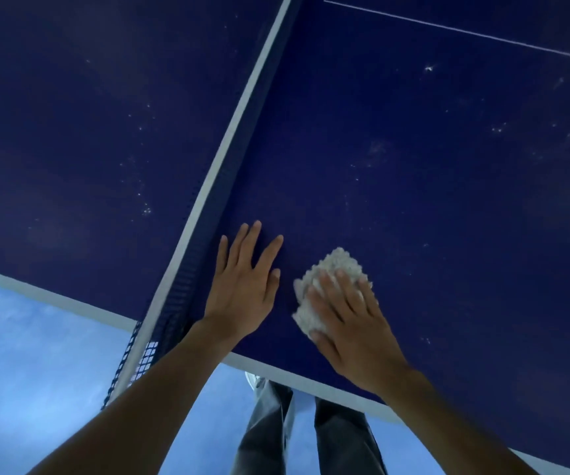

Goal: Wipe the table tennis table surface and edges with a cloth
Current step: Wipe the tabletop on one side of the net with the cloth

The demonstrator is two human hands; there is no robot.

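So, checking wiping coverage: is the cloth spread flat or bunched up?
Bunched: the cloth sits in a crumpled wad under the right hand.

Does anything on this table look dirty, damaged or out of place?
Only dirt: pale specks and faint smudges dot the blue table on both sides of the net, beyond where the right hand presses the cloth. Nothing looks broken or spilled.

Both my bare arms are stretched forward here. My left hand lies palm-down on the dark blue surface, fingers straight and spread. My right hand, just beside it, presses flat-fingered onto a crumpled white nubby cloth.
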